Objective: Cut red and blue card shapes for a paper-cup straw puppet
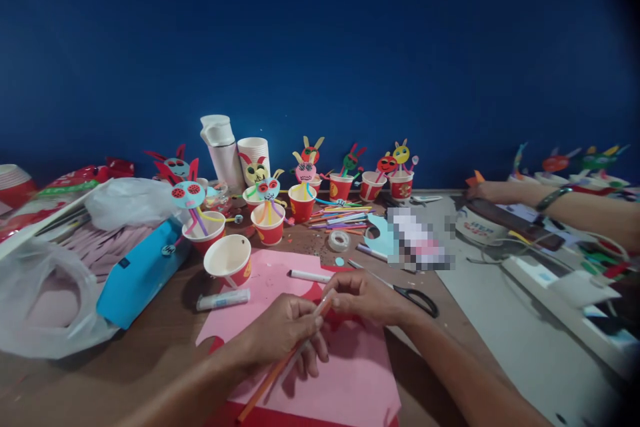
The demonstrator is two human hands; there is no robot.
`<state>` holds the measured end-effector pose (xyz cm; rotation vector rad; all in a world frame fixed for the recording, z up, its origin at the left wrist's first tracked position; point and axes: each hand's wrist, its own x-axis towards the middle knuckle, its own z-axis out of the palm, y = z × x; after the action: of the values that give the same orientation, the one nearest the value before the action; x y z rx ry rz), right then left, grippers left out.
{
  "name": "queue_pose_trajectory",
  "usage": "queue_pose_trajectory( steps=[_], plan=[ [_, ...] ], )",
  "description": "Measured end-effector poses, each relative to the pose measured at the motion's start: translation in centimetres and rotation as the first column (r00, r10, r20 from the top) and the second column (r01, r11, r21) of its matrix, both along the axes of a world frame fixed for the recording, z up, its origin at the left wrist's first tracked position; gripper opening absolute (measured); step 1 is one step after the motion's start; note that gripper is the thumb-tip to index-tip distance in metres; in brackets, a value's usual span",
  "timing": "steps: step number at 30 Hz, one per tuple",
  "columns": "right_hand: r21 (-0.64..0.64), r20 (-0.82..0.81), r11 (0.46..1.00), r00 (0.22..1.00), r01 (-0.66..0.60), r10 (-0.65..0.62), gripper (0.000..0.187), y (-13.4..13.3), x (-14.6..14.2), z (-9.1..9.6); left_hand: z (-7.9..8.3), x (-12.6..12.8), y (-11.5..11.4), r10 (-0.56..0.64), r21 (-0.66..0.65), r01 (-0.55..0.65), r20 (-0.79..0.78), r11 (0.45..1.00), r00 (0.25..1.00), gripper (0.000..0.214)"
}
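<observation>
My left hand (pixel 287 327) is closed around a long orange straw (pixel 265 387), which slants up from the lower left. At the straw's upper end, the thumb and fingers of my right hand (pixel 363 295) pinch its pale, shiny tip. Both hands are above pink paper sheets (pixel 350 373) with red paper showing at the edges. A white marker (pixel 309 275) lies just beyond my fingers. Black-handled scissors (pixel 417 299) rest beside my right wrist. Left of the hands stand a paper cup (pixel 228 260) with nothing visible inside and a clear tube (pixel 223 299).
Several red cups (pixel 303 203) hold paper-faced straw figures at the back. Loose coloured straws (pixel 343 217) and a tape roll (pixel 339 240) lie mid-table. A blue box (pixel 143 273) and plastic bags are left. Another person's arm (pixel 590 207) reaches in near a power strip (pixel 565 303).
</observation>
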<state>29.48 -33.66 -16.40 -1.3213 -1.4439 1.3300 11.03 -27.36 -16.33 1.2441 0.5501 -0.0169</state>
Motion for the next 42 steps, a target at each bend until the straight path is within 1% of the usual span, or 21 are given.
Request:
queue_pose_trajectory(
  steps=[2,5,8,10,12,13,15,17,18,19,20,22,23,25,28,30,31,33,35,38,42],
  plan=[
    [0.022,0.064,0.994,0.993,0.103,-0.104,0.024,0.0,-0.6,-0.5,-0.4,0.1,-0.3,0.061,0.026,-0.061,-0.002,0.998,0.998,0.032],
    [0.04,0.13,0.977,0.968,0.211,-0.215,0.025,0.1,-1.3,-1.1,-0.4,0.3,-0.5,0.087,0.089,-0.085,-0.022,0.992,0.996,0.036],
    [0.045,0.088,0.973,0.969,0.228,-0.232,0.026,0.1,-1.3,-0.8,0.4,0.4,-0.3,0.097,0.146,-0.091,-0.032,0.985,0.995,0.035],
    [0.02,0.026,0.976,0.976,0.218,-0.218,0.027,0.2,-0.7,-0.1,1.1,0.1,0.3,0.103,0.178,-0.099,-0.017,0.979,0.995,0.032],
    [0.026,0.012,0.964,0.964,0.265,-0.266,0.03,0.3,0.4,0.6,1.5,-0.5,1.1,0.103,0.203,-0.097,-0.021,0.974,0.994,0.029],
    [0.057,0.049,0.949,0.948,0.311,-0.314,0.029,0.4,0.9,0.9,1.6,-1.0,1.6,0.106,0.224,-0.099,-0.019,0.97,0.994,0.028],
    [0.169,0.198,0.913,0.894,0.372,-0.401,0.025,0.5,1.8,1.0,1.5,-2.2,2.4,0.105,0.271,-0.081,-0.074,0.959,0.992,0.029],
    [0.295,0.377,0.895,0.82,0.335,-0.431,0.021,0.5,2.2,0.8,1.0,-3.4,2.9,0.13,0.374,-0.053,-0.185,0.926,0.974,0.028],
    [0.342,0.46,0.894,0.779,0.288,-0.427,0.02,0.5,2.2,0.6,0.8,-4.0,3.0,0.159,0.45,-0.04,-0.23,0.892,0.96,0.028],
    [0.379,0.533,0.895,0.736,0.234,-0.418,0.02,0.6,2.0,0.4,0.5,-4.5,3.1,0.188,0.537,-0.025,-0.252,0.843,0.949,0.027],
    [0.405,0.597,0.896,0.69,0.181,-0.409,0.019,0.6,1.7,0.2,0.3,-5.0,3.1,0.207,0.632,0.012,-0.272,0.775,0.94,0.029],
    [0.442,0.694,0.891,0.59,0.102,-0.412,0.017,0.6,1.1,-0.1,-0.1,-5.7,3.0,0.231,0.79,0.079,-0.271,0.608,0.934,0.031],
    [0.455,0.726,0.888,0.546,0.073,-0.417,0.016,0.6,0.8,-0.3,-0.2,-6.0,2.9,0.231,0.845,0.111,-0.265,0.522,0.936,0.032],
    [0.462,0.769,0.886,0.486,0.025,-0.415,0.014,0.7,0.4,-0.6,-0.6,-6.4,2.9,0.224,0.918,0.146,-0.24,0.368,0.945,0.031],
    [0.455,0.795,0.89,0.459,-0.018,-0.397,0.014,0.7,0.1,-1.1,-1.4,-6.9,3.0,0.211,0.971,0.193,-0.221,0.144,0.952,0.031],
    [0.464,0.792,0.886,0.456,-0.017,-0.406,0.015,0.7,0.1,-1.4,-1.9,-7.3,3.1,0.222,0.977,0.213,-0.211,0.017,0.952,0.033],
    [0.47,0.788,0.883,0.456,-0.013,-0.413,0.014,0.7,0.2,-1.5,-2.0,-7.5,3.0,0.231,0.976,0.214,-0.201,-0.035,0.952,0.033],
    [0.485,0.779,0.874,0.453,0.001,-0.433,0.014,0.7,0.4,-1.6,-2.1,-7.8,2.9,0.24,0.972,0.201,-0.168,-0.12,0.956,0.034],
    [0.508,0.761,0.861,0.455,0.025,-0.462,0.014,0.7,0.7,-1.4,-2.0,-7.9,2.8,0.232,0.967,0.183,-0.14,-0.177,0.963,0.034],
    [0.547,0.715,0.834,0.477,0.073,-0.511,0.016,0.5,1.2,-1.1,-1.9,-7.9,2.7,0.206,0.961,0.159,-0.112,-0.224,0.972,0.034],
    [0.584,0.666,0.808,0.522,0.079,-0.533,0.017,-0.3,2.1,-1.2,-1.7,-7.8,2.6,0.166,0.961,0.107,-0.066,-0.254,0.984,0.032]
  ],
)
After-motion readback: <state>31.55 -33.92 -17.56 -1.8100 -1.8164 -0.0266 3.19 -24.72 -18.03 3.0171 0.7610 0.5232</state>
